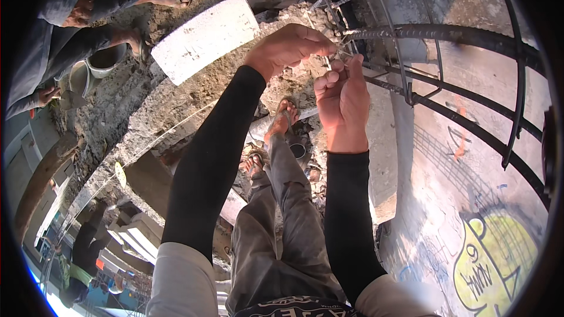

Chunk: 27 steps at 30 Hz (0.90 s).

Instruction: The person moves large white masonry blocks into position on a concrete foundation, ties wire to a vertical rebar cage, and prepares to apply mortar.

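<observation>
My left hand reaches across at the end of a rebar cage, its fingers bent and pinched together. Just below it my right hand is turned palm up, with curled fingers and the thumb raised close to the left fingertips. A thin pale strand shows between the fingertips; whether it is string or wire I cannot tell. What the fingers grip is mostly hidden. Right behind the hands, the dark ribbed bars and their square ties run off to the right.
A pale block lies on the rubble to the left. A taut string runs along the rough masonry. At far left stand another person's legs beside buckets. A painted concrete wall rises on the right. My sandalled feet stand among debris.
</observation>
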Available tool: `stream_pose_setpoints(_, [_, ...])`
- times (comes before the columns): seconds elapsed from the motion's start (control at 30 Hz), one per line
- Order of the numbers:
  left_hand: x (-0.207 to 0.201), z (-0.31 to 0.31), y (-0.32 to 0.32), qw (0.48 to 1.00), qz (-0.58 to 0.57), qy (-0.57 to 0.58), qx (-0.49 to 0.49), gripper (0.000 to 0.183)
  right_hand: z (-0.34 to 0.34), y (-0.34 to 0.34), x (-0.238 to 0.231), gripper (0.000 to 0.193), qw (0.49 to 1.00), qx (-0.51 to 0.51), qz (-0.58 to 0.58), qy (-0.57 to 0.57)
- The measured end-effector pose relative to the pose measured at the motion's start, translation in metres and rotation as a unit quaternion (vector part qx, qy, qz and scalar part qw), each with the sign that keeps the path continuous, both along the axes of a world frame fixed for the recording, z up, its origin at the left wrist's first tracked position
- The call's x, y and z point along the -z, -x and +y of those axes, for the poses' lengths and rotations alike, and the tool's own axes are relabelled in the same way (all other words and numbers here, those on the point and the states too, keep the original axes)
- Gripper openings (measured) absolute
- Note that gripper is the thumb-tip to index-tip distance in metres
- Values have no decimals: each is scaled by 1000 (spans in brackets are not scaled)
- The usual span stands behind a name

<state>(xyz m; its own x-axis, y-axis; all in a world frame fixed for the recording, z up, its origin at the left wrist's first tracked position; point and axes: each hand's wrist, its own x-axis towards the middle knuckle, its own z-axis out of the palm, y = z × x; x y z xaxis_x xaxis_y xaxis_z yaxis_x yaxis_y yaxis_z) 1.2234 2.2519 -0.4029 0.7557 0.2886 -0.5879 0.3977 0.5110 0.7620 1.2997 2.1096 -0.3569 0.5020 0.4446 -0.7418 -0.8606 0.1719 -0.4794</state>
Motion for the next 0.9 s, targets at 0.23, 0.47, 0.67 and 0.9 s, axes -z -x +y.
stream_pose_setpoints(0.23, [21, -2, -8, 951, -10, -299, -81, 34, 6, -12, -2, 21, 993, 88, 16, -79])
stream_pose_setpoints(0.47, [11, -20, -14, 917, 62, -356, -170, 26, -18, -1, -16, 16, 985, 64, -5, -162])
stream_pose_setpoints(0.67, [4, -40, -10, 906, 71, -380, -172, 22, -53, 18, -16, 19, 993, -33, -109, -27])
stream_pose_setpoints(0.9, [1, -47, -10, 875, 20, -465, -136, 21, -39, 19, -17, 27, 969, -138, -199, 47])
